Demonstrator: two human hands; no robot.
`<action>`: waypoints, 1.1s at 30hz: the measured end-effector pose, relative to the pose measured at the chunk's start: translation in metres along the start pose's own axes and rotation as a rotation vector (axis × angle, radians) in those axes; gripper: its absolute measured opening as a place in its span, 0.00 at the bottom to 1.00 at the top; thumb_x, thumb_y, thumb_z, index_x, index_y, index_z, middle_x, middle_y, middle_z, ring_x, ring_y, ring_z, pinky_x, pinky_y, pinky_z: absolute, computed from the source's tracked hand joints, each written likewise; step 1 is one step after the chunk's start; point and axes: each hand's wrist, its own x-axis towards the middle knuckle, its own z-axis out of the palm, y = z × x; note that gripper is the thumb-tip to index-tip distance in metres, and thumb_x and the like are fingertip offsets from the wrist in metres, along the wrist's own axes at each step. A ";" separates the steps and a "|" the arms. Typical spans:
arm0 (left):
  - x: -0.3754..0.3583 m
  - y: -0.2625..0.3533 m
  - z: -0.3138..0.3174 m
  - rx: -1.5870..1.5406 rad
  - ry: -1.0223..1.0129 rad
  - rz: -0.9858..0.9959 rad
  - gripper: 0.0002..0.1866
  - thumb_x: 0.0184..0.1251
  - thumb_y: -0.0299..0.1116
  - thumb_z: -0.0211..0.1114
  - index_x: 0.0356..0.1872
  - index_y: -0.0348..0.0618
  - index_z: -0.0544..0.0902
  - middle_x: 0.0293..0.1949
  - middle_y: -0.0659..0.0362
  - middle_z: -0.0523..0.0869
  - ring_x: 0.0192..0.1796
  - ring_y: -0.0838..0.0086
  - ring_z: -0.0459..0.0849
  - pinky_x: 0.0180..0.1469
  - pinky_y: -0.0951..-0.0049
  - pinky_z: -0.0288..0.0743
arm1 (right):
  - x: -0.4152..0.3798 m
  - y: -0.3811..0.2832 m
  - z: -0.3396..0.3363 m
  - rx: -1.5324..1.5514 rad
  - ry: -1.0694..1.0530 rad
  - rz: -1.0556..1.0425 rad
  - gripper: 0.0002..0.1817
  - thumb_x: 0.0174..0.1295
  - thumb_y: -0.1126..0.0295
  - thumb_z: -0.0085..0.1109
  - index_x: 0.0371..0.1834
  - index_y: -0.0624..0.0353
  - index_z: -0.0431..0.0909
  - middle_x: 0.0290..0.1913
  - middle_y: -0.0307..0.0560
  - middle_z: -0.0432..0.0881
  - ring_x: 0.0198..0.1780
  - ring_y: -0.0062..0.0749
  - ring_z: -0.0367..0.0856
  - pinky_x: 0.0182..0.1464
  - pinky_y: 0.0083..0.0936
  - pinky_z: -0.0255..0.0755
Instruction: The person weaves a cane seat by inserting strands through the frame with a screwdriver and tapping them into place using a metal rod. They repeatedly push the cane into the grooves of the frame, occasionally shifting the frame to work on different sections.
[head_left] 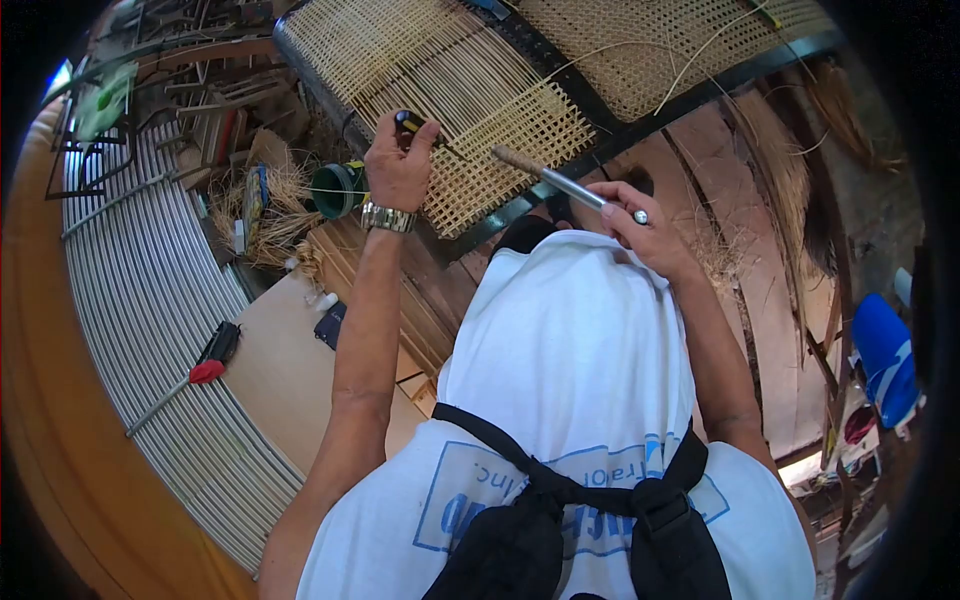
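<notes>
My left hand (pixel 397 178), wearing a metal wristwatch (pixel 388 217), is closed around the black and yellow handle of a screwdriver (pixel 408 122). Its thin shaft points right, over the woven cane panel (pixel 520 125). My right hand (pixel 640 232) grips a silver metal rod (pixel 572 188) with a rough brown end, which reaches over the panel's lower part. A dark frame (pixel 500 217) surrounds the panel. Its lower section shows an open square weave, while loose parallel strands (pixel 455 75) run across its middle. A second cane panel (pixel 640 65) adjoins it on the right.
Left of the panel sit a green container (pixel 337 190) and a heap of cane shavings (pixel 280 215). Metal tubes (pixel 150 270) line the left side, beside a pale board (pixel 275 345). Long fibre bundles (pixel 780 180) hang at right, near a blue object (pixel 885 355).
</notes>
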 end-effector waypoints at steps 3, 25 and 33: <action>0.005 -0.003 0.010 0.004 -0.040 0.045 0.21 0.68 0.44 0.78 0.49 0.39 0.82 0.30 0.55 0.88 0.32 0.69 0.87 0.35 0.65 0.80 | 0.013 0.005 0.002 0.042 0.052 -0.034 0.20 0.79 0.67 0.54 0.68 0.65 0.77 0.33 0.33 0.75 0.35 0.16 0.71 0.39 0.18 0.71; 0.009 -0.001 -0.003 0.004 0.038 0.011 0.22 0.68 0.46 0.78 0.50 0.39 0.82 0.29 0.54 0.89 0.31 0.69 0.88 0.33 0.65 0.80 | 0.016 0.014 0.023 -0.089 -0.019 -0.159 0.21 0.79 0.65 0.54 0.70 0.62 0.77 0.35 0.32 0.77 0.35 0.14 0.71 0.39 0.16 0.68; 0.023 0.006 0.006 0.087 0.005 0.108 0.21 0.68 0.44 0.78 0.49 0.39 0.82 0.32 0.54 0.89 0.33 0.68 0.88 0.36 0.65 0.81 | 0.039 0.000 0.019 0.047 0.062 -0.113 0.19 0.78 0.70 0.54 0.68 0.65 0.77 0.36 0.34 0.77 0.36 0.15 0.72 0.37 0.17 0.70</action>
